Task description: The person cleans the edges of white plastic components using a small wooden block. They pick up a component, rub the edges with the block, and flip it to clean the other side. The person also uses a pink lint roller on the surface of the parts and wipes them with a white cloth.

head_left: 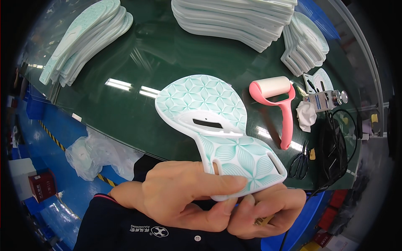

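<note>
A white plastic panel [201, 98] with a green leaf pattern, a rounded far end and slots is tilted up off the table in front of me. My left hand [182, 194] grips its near end, thumb flat on the patterned face and fingers partly hidden behind. My right hand [268, 211] is closed at the panel's lower edge, its fingers curled in. A small brownish-yellow bit shows between those fingers, too little visible to name. Right of the panel lies a pink-handled sticky roller [274, 88] with a white roll.
Stacks of similar panels stand at far left [90, 37], far middle [234, 21] and far right [305, 46] on the green table [142, 117]. At right are crumpled tissue [306, 116], a silver-capped bottle [322, 100], black scissors [300, 165] and a black cabled bundle [333, 146]. A plastic bag [98, 152] sits beyond the left edge.
</note>
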Demonstrator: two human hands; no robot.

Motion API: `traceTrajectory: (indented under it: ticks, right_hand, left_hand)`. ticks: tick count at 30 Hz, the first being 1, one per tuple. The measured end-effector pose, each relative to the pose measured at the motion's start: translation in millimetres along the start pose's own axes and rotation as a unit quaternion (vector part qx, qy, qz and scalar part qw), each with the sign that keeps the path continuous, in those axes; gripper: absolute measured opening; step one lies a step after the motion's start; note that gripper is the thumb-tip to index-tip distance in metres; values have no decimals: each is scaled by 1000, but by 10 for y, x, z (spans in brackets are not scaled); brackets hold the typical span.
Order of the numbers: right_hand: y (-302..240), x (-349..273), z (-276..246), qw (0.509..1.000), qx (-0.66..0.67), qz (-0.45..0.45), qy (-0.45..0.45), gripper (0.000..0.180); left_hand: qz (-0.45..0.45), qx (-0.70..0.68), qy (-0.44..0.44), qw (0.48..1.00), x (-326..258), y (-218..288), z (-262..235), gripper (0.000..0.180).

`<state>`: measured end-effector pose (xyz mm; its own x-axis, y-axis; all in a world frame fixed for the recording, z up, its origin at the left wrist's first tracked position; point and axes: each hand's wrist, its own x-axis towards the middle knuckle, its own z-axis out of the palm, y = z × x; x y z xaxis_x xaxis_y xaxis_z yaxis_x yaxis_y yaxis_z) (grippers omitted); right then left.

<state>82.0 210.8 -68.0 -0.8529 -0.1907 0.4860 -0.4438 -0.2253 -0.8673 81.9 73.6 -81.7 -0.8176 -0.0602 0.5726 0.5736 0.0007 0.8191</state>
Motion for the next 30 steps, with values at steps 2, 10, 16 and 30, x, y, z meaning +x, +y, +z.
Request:
traceTrajectory:
  ticks: [2,10,16,30]
  right_hand:
    - [-9,5,7,1000,7,4,4,19]
    - [-31,-12,97,998,-4,26,54,22]
    - [11,-3,217,989,55,12,140,24]
    - [60,27,306,973,30,-40,224,24]
  left_hand:
    - [-2,-20,16,1000,0,-11,27,27]
    - [-13,-13,-104,994,17,68,-108,20]
    - [-7,-14,-15,1000,22,-31,-31,26]
    - [2,-8,9,1000,-11,-37,13,25]
